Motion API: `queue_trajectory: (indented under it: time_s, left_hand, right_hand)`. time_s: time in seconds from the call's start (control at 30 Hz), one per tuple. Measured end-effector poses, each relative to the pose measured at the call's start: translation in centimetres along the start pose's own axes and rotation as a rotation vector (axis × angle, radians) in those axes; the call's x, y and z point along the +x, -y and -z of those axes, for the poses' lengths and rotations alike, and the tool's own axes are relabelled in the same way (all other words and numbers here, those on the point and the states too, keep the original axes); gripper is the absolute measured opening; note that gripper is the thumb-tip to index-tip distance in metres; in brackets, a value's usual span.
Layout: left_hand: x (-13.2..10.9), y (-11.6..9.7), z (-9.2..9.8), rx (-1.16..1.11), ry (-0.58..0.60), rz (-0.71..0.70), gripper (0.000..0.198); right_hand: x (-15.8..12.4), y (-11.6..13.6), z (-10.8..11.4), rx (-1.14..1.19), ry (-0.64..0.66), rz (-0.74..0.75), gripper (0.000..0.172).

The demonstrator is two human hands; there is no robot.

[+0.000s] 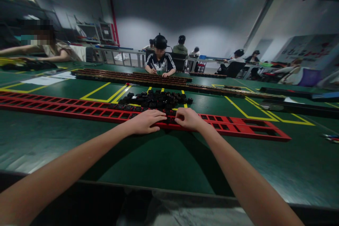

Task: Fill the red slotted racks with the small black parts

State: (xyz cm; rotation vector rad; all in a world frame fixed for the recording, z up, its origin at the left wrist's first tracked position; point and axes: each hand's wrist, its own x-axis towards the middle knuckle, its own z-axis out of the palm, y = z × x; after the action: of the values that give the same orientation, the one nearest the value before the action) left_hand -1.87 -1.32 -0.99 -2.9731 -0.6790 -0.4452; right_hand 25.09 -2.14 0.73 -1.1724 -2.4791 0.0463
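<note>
A long red slotted frame (241, 129) lies across the table in front of me, with two rows of rectangular openings. Several small black square parts (128, 107) sit in its openings left of centre. My left hand (147, 120) rests over the frame, its fingers stretched out and reaching toward a black part between my hands. Close by on the right, my right hand (188, 119) is curled at the frame, fingertips pinched together; whatever they hold is hidden. Just behind the frame lies a heap of loose black parts (156, 98).
The green table (169, 162) carries yellow tape outlines. Long brownish strips (127, 76) lie farther back, and dark long bars (296, 107) are at the right. Paper sheets (46, 79) lie at left. A co-worker (160, 61) sits opposite; another person (60, 51) is at left.
</note>
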Motion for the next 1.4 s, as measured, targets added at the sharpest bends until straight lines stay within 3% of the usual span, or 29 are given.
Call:
queue_trajectory:
  time_s: [0.63,0.9,1.1,1.27,1.4]
  left_hand:
    - [-0.2,-0.2,-0.2,0.035,-0.010,-0.015,0.051]
    - [0.0,-0.6,-0.8,0.064,0.004,-0.060,0.055]
    - [0.8,-0.7,-0.4,0.046,-0.008,-0.055,0.046]
    - [3.1,-2.1,0.2,0.092,-0.027,0.028,0.027]
    - [5.4,-4.5,-1.3,0.107,-0.106,0.061,0.034]
  right_hand:
    - [0.1,0.0,0.1,-0.067,0.002,-0.053,0.013]
    - [0.1,-1.3,0.2,-0.256,-0.220,-0.366,0.027]
    - [-0.8,-3.2,1.4,-0.304,-0.258,-0.603,0.029]
    - [-1.7,-5.4,1.9,-0.354,-0.205,-0.687,0.027]
    - [-1.9,-6.4,1.2,-0.352,-0.101,-0.714,0.030]
